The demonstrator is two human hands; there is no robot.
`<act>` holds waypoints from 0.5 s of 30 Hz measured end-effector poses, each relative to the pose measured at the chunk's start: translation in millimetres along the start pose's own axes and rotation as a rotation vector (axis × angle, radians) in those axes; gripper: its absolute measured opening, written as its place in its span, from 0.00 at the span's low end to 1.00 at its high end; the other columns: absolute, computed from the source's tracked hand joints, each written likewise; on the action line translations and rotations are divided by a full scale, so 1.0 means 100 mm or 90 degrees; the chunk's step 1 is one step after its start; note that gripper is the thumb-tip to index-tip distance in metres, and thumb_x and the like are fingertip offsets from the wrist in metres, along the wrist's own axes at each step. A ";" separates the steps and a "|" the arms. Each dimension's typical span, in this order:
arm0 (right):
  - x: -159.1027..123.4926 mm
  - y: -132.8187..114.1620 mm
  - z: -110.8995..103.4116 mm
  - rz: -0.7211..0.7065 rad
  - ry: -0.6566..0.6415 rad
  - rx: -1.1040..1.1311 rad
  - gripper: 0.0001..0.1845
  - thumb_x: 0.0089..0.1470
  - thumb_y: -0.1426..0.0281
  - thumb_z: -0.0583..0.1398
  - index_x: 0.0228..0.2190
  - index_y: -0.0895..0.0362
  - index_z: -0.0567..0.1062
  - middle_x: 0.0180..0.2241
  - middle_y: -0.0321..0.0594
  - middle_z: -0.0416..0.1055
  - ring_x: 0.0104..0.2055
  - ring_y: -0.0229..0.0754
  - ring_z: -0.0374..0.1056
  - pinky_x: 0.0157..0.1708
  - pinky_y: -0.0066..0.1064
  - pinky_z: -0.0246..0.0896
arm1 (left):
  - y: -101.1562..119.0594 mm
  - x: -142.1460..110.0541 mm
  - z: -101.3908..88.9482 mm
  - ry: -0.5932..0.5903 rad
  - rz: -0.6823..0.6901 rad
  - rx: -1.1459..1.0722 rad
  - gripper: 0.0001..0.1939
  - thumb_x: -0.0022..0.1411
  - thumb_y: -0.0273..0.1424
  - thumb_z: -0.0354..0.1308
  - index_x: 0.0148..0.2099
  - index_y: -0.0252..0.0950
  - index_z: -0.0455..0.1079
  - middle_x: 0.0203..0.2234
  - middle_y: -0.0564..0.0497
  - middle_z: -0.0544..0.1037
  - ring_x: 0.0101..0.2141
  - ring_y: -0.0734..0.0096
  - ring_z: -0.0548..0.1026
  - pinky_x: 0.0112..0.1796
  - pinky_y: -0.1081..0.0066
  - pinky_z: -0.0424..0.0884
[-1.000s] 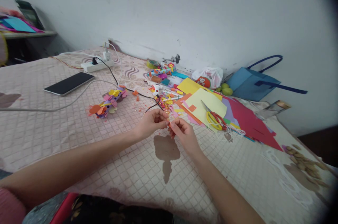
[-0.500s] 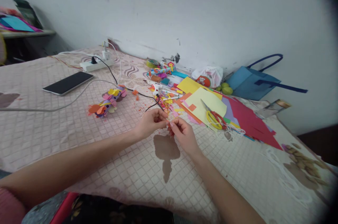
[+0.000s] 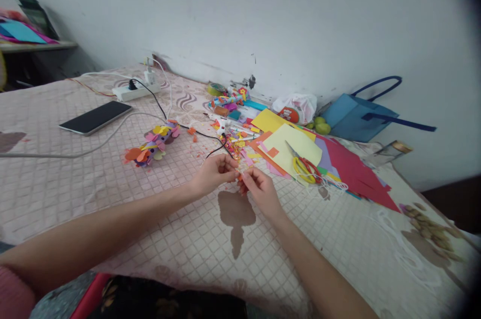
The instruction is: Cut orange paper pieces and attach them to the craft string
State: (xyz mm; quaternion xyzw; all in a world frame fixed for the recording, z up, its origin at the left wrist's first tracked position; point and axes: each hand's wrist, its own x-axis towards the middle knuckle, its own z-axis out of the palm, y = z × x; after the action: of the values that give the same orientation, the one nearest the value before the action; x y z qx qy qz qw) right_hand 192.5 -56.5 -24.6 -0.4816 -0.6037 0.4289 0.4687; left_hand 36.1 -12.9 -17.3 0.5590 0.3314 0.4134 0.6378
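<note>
My left hand point(image 3: 213, 175) and my right hand point(image 3: 260, 190) meet fingertip to fingertip above the pink quilted cloth point(image 3: 158, 219). Both are closed in a pinch on a tiny orange paper scrap point(image 3: 239, 176) held between them. Just beyond my fingers lies a litter of small coloured paper cuttings point(image 3: 236, 147). To the left rests a paper craft roll covered in coloured paper petals point(image 3: 152, 143). Yellow-and-red scissors point(image 3: 305, 168) lie on a pale yellow sheet point(image 3: 293, 146) to the right.
A black phone point(image 3: 95, 117) and a white power strip point(image 3: 135, 91) with cables lie at the left. Coloured paper sheets point(image 3: 349, 169), a glue gun point(image 3: 224, 124), a tape roll point(image 3: 217, 89), a white plastic bag point(image 3: 296, 107), green fruits point(image 3: 319, 126) and a blue bag point(image 3: 356, 116) line the wall.
My hands stay together on the scrap, with only small finger movements. The view has shifted slightly.
</note>
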 end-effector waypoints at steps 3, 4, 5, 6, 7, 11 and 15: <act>0.00 0.00 0.00 -0.007 0.004 -0.017 0.14 0.53 0.58 0.57 0.26 0.56 0.69 0.22 0.34 0.66 0.22 0.36 0.63 0.24 0.28 0.60 | 0.00 0.00 0.00 -0.010 0.014 0.003 0.13 0.47 0.28 0.65 0.34 0.30 0.66 0.22 0.53 0.73 0.24 0.78 0.71 0.27 0.76 0.67; 0.00 -0.01 0.00 -0.012 0.009 -0.023 0.14 0.54 0.58 0.57 0.26 0.56 0.69 0.22 0.34 0.66 0.22 0.36 0.62 0.24 0.28 0.60 | -0.01 0.00 0.00 -0.014 0.017 0.007 0.13 0.47 0.28 0.65 0.34 0.30 0.66 0.22 0.53 0.73 0.24 0.78 0.71 0.27 0.76 0.67; 0.00 -0.01 0.00 -0.018 0.015 -0.031 0.13 0.54 0.59 0.57 0.26 0.56 0.69 0.22 0.34 0.66 0.22 0.36 0.62 0.24 0.28 0.60 | -0.01 0.00 0.00 -0.020 0.020 0.013 0.13 0.48 0.29 0.65 0.34 0.30 0.66 0.23 0.52 0.73 0.24 0.78 0.71 0.27 0.76 0.67; -0.01 -0.01 0.00 -0.023 0.020 -0.039 0.13 0.54 0.60 0.56 0.26 0.56 0.69 0.22 0.34 0.66 0.22 0.36 0.62 0.24 0.28 0.59 | -0.01 0.00 0.00 -0.026 0.022 0.023 0.13 0.49 0.30 0.64 0.34 0.30 0.67 0.24 0.52 0.73 0.24 0.78 0.71 0.27 0.76 0.67; -0.01 -0.01 0.00 -0.029 0.024 -0.048 0.13 0.55 0.60 0.56 0.26 0.56 0.69 0.22 0.34 0.66 0.22 0.36 0.62 0.24 0.28 0.59 | -0.02 0.01 0.00 -0.033 0.024 0.035 0.12 0.49 0.31 0.64 0.34 0.29 0.67 0.24 0.51 0.73 0.24 0.78 0.71 0.27 0.76 0.67; -0.02 -0.02 -0.01 -0.045 0.040 -0.093 0.11 0.56 0.63 0.55 0.27 0.56 0.69 0.21 0.33 0.64 0.23 0.36 0.62 0.24 0.28 0.58 | -0.03 0.01 -0.02 -0.061 0.026 0.089 0.12 0.51 0.35 0.62 0.30 0.29 0.68 0.21 0.52 0.72 0.22 0.79 0.69 0.25 0.77 0.66; -0.03 -0.02 -0.01 -0.059 0.053 -0.138 0.10 0.56 0.65 0.54 0.25 0.55 0.68 0.21 0.33 0.64 0.23 0.37 0.62 0.25 0.28 0.57 | -0.04 0.01 -0.02 -0.061 0.015 0.101 0.12 0.52 0.35 0.61 0.28 0.29 0.68 0.18 0.53 0.71 0.20 0.79 0.69 0.24 0.78 0.65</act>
State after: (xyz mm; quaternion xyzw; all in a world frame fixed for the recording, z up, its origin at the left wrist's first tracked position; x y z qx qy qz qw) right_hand 193.2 -60.0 -22.7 -0.5186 -0.6483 0.3185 0.4576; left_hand 34.9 -11.4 -21.6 0.6305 0.3259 0.3661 0.6018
